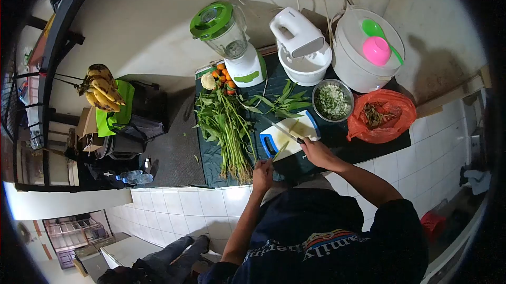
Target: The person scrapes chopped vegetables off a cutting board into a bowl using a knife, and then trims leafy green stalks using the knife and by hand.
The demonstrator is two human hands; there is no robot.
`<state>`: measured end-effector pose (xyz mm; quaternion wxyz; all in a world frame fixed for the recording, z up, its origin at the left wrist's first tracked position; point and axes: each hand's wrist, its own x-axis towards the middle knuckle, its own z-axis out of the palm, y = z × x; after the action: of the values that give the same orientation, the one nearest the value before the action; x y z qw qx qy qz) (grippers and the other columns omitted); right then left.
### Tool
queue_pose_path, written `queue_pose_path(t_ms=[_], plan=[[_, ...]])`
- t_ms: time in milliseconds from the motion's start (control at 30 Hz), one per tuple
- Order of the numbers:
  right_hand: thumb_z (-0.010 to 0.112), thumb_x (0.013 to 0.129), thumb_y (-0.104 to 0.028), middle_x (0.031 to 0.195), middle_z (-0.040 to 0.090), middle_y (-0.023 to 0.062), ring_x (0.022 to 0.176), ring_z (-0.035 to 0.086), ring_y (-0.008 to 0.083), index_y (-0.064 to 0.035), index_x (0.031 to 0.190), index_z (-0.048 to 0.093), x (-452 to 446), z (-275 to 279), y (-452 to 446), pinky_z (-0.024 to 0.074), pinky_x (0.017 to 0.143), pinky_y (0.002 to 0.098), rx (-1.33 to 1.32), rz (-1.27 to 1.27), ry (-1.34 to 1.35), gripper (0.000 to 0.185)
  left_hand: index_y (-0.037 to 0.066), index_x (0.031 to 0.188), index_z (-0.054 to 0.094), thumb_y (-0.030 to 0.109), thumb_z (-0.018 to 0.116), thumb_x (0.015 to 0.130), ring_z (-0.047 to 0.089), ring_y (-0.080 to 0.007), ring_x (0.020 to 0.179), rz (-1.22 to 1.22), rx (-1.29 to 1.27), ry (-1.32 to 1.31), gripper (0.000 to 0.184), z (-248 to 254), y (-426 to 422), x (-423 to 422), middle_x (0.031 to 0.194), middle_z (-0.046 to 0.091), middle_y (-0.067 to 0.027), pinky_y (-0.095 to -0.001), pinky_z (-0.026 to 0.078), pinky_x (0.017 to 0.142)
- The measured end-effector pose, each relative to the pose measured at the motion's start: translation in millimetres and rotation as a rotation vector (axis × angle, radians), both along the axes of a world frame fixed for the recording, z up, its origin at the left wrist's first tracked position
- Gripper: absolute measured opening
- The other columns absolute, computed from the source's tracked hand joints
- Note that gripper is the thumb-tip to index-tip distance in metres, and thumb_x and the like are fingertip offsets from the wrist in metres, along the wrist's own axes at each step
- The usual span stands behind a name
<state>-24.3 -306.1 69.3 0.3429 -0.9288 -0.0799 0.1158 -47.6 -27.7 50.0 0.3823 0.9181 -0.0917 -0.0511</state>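
My right hand [316, 153] is closed round the dark handle of a kitchen knife [284, 131], its blade pointing away to the left over the cutting board. The white cutting board [284, 148] has blue ends, and pale green pieces lie on it. At the board's near left corner, my left hand [262, 173] is closed in a pinch on what looks like a thin green stem [279, 156]. Left of the board lies a large bunch of leafy greens [226, 131], roots towards me. More loose leaves [287, 100] lie beyond the board.
A steel bowl [333, 100] of chopped greens and a red plastic bag [382, 120] of scraps stand at right. Behind are a blender [245, 68], a hand mixer [300, 33] on its bowl and a white bucket [363, 46]. Bananas [103, 91] hang left. Another person's legs [174, 255] show below.
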Motion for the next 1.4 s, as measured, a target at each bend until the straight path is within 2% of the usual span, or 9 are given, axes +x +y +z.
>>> queue_pose_path(t_ms=[133, 267, 400, 467, 600, 900, 1133, 1200, 1400], plan=[[0.046, 0.105, -0.027, 0.075, 0.065, 0.0235, 0.07, 0.064, 0.0468, 0.0004, 0.109, 0.05, -21.5, 25.4, 3.5, 0.0496, 0.061, 0.056, 0.061, -0.074, 0.032, 0.028, 0.005, 0.116, 0.072, 0.012, 0.069, 0.088, 0.073, -0.0306, 0.088, 0.107, -0.109, 0.293, 0.029, 1.1, -9.9, 8.9, 0.099, 0.073, -0.0195, -0.039, 0.056, 0.078], [0.048, 0.104, -0.029, 0.079, 0.065, 0.0249, 0.074, 0.065, 0.0469, -0.0015, 0.108, 0.048, -45.9, 25.5, 3.4, 0.0505, 0.064, 0.0566, 0.06, -0.146, -0.013, 0.028, 0.004, 0.113, 0.073, 0.014, 0.072, 0.087, 0.075, -0.0269, 0.089, 0.167, -0.176, 0.344, 0.028, -3.1, -34.6, 22.7, 0.101, 0.075, -0.0186, -0.0372, 0.057, 0.079], [0.05, 0.103, -0.028, 0.086, 0.067, 0.0251, 0.076, 0.067, 0.0454, -0.0009, 0.109, 0.05, -62.7, 21.7, 6.7, 0.0525, 0.063, 0.0543, -0.051, -0.1, 0.07, 0.027, 0.002, 0.106, 0.074, 0.014, 0.072, 0.087, 0.075, -0.0275, 0.083, 0.151, -0.214, 0.286, 0.022, -21.2, -44.2, 33.6, 0.092, 0.075, -0.0174, -0.0363, 0.058, 0.075], [0.052, 0.102, -0.025, 0.086, 0.068, 0.0236, 0.074, 0.068, 0.0433, -0.0007, 0.11, 0.05, -67.5, 12.1, 12.9, 0.0543, 0.062, 0.0518, -0.12, -0.098, -0.067, 0.025, -0.003, 0.104, 0.071, 0.016, 0.071, 0.09, 0.074, -0.0209, 0.073, 0.09, -0.191, 0.199, 0.023, -30.4, -43.9, 38.4, 0.083, 0.075, -0.0152, -0.0334, 0.057, 0.069], [0.055, 0.101, -0.027, 0.085, 0.068, 0.0207, 0.073, 0.069, 0.0394, -0.0017, 0.107, 0.051, -72.4, -9.3, 24.4, 0.0573, 0.06, 0.0474, -0.185, -0.117, -0.22, 0.026, 0.0, 0.097, 0.073, 0.019, 0.071, 0.087, 0.074, -0.0298, 0.079, 0.171, -0.194, 0.28, 0.021, -29.0, -45.9, 46.5, 0.086, 0.074, -0.0185, -0.0378, 0.057, 0.072], [0.058, 0.098, -0.021, 0.084, 0.067, 0.0208, 0.074, 0.068, 0.0386, -0.0003, 0.109, 0.054, -76.8, -8.2, 32.0, 0.0559, 0.064, 0.047, -0.265, -0.161, -0.071, 0.024, -0.003, 0.093, 0.07, 0.018, 0.07, 0.087, 0.073, -0.0341, 0.077, 0.171, -0.152, 0.273, 0.021, -30.3, -47.9, 55.6, 0.083, 0.073, -0.0203, -0.0413, 0.057, 0.072], [0.057, 0.099, -0.024, 0.082, 0.067, 0.0198, 0.074, 0.068, 0.0379, -0.0034, 0.106, 0.052, -71.8, -6.3, 29.2, 0.0556, 0.063, 0.0479, -0.247, -0.151, -0.235, 0.022, -0.003, 0.093, 0.071, 0.018, 0.07, 0.086, 0.073, -0.0361, 0.081, 0.14, -0.097, 0.226, 0.023, -24.5, -47.0, 58.0, 0.085, 0.073, -0.0215, -0.0435, 0.057, 0.075], [0.057, 0.099, -0.025, 0.082, 0.066, 0.0185, 0.073, 0.069, 0.0371, -0.0046, 0.105, 0.05, -68.8, -4.9, 30.5, 0.0556, 0.061, 0.0476, -0.277, -0.171, -0.066, 0.022, -0.003, 0.093, 0.071, 0.018, 0.07, 0.086, 0.073, -0.0363, 0.081, 0.143, -0.1, 0.253, 0.022, -22.1, -45.7, 59.3, 0.085, 0.073, -0.0215, -0.0436, 0.057, 0.075], [0.057, 0.1, -0.028, 0.076, 0.064, 0.0161, 0.063, 0.068, 0.0344, -0.0043, 0.103, 0.05, -69.0, -13.5, 29.1, 0.0549, 0.051, 0.044, -0.27, -0.136, -0.297, 0.025, -0.004, 0.094, 0.071, 0.017, 0.071, 0.085, 0.073, -0.0363, 0.083, 0.096, -0.08, 0.255, 0.022, -23.6, -43.4, 61.2, 0.087, 0.073, -0.0219, -0.0432, 0.057, 0.077]])
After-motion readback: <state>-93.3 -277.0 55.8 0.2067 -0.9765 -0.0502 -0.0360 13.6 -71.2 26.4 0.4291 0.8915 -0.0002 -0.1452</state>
